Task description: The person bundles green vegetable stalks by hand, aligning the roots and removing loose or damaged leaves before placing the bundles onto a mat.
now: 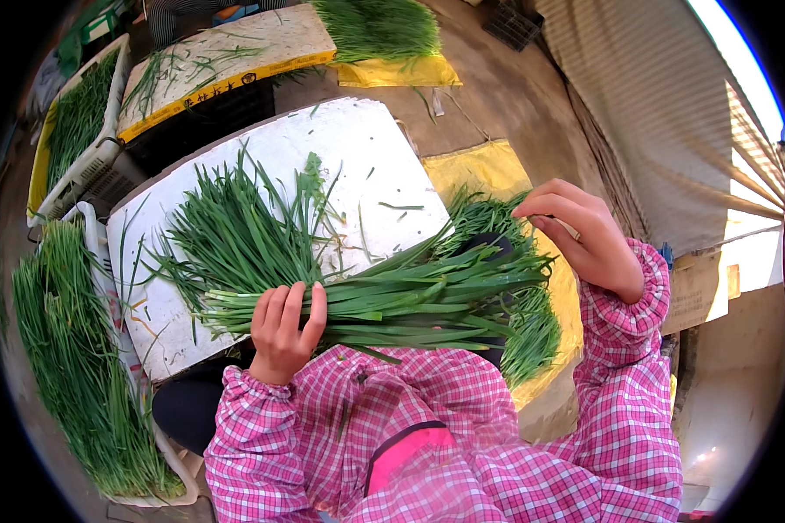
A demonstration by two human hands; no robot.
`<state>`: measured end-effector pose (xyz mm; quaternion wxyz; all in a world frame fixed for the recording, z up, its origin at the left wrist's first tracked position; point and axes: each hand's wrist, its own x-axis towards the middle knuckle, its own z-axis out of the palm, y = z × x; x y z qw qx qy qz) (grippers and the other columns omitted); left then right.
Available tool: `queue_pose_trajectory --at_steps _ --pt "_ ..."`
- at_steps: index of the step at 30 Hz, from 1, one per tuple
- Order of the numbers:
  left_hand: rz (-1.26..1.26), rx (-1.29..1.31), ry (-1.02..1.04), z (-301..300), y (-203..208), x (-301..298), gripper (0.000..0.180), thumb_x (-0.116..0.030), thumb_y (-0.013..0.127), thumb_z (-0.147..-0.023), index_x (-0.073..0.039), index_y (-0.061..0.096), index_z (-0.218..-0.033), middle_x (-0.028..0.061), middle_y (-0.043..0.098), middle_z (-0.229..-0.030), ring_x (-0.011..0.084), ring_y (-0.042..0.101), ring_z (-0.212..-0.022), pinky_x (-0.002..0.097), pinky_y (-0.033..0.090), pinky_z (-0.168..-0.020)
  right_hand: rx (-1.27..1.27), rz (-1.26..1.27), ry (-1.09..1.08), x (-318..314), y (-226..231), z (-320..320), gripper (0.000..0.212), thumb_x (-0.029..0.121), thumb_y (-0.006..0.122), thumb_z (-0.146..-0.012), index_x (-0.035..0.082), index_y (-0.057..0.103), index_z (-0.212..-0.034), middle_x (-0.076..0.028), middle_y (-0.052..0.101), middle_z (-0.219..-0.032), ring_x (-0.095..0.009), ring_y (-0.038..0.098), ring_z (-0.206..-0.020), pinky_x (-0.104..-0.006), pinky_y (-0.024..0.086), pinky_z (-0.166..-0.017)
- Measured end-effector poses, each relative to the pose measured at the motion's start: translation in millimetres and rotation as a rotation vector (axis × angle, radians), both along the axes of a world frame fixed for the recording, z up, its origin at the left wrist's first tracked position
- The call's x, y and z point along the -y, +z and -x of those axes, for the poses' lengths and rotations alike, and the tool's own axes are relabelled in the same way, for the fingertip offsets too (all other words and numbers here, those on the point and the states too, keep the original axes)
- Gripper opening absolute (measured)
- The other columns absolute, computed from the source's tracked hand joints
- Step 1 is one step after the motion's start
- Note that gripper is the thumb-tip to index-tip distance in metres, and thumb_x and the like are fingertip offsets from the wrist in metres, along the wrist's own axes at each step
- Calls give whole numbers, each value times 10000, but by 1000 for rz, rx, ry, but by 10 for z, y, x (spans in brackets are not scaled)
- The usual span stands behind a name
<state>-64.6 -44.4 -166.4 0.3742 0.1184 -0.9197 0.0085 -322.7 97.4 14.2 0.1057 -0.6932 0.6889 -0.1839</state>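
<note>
My left hand (pixel 283 327) is wrapped round a bunch of garlic chives (pixel 427 292) near its pale cut ends. The bunch lies level across my lap and the near edge of a white board (pixel 366 144), its green tips pointing right. My right hand (pixel 584 240) is raised beyond the tips, thumb and fingers drawn together. Whether a thin leaf is between them I cannot make out. A loose heap of chives (pixel 244 222) rests on the board just beyond my left hand, with leaf scraps scattered about it.
More chives (pixel 532 340) lie on a yellow sheet (pixel 484 170) at my right. White crates of chives (pixel 78 366) stand along the left. A second board (pixel 235 52) with scraps is at the far left, near a seated person's striped clothing. A pale curtain (pixel 645 113) hangs at the right.
</note>
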Motion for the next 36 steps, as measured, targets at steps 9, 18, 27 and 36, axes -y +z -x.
queue_pose_trajectory --at_steps 9,18,27,36 --pt "17 -108 -26 -68 -64 87 263 -35 528 -702 -38 500 -964 137 523 -872 260 522 -755 357 447 -629 117 83 25 -250 138 -81 220 -107 507 -696 -14 562 -888 -104 540 -794 -203 541 -720 -268 423 -617" --pt "18 -92 13 -73 -126 126 248 -18 452 -717 -6 508 -958 148 520 -887 285 517 -755 377 435 -639 -215 247 135 -471 -84 -539 334 148 694 -620 6 558 -890 -54 488 -711 -175 484 -598 -275 404 -511" --pt "17 -68 28 -42 -163 89 280 -37 441 -726 -23 495 -1000 135 517 -882 275 516 -754 374 432 -648 -263 303 111 -365 -439 -573 249 36 582 -559 -16 531 -797 -92 521 -743 -209 530 -667 -291 457 -600" --pt "-3 -72 19 -44 -177 70 275 -42 452 -717 -24 510 -985 136 519 -875 274 517 -751 373 431 -650 -193 218 12 -493 -471 -508 245 -25 539 -604 -38 516 -847 -108 505 -731 -238 514 -652 -312 432 -554"
